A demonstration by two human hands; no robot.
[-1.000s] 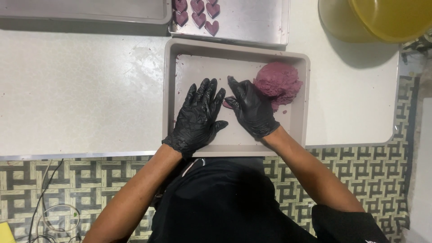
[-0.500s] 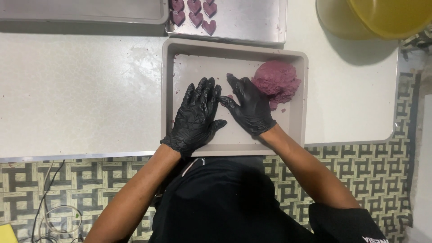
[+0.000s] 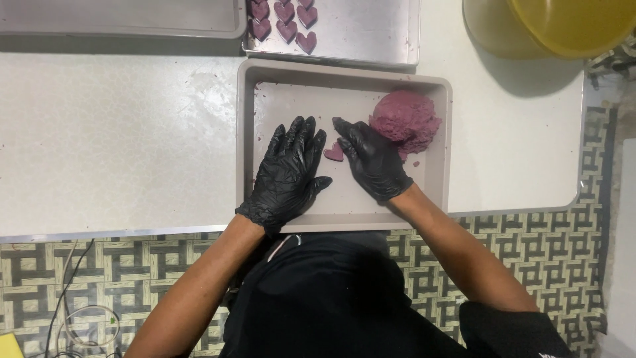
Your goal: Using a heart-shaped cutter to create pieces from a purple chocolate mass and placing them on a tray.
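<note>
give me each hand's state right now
Left hand: open, flat on the beige tray, holding nothing.
Right hand: open, fingers at the small purple heart piece; grip cannot be told.

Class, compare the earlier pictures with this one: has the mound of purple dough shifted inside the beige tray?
No. The purple dough mound sits in the same far right corner of the beige tray, against its right wall.

Two black-gloved hands, palms down, side by side

The left hand (image 3: 289, 169) lies flat with fingers spread and pointing away from the body; the right hand (image 3: 372, 159) angles inward, fingers extended toward the left one, both forearms bare.
</note>
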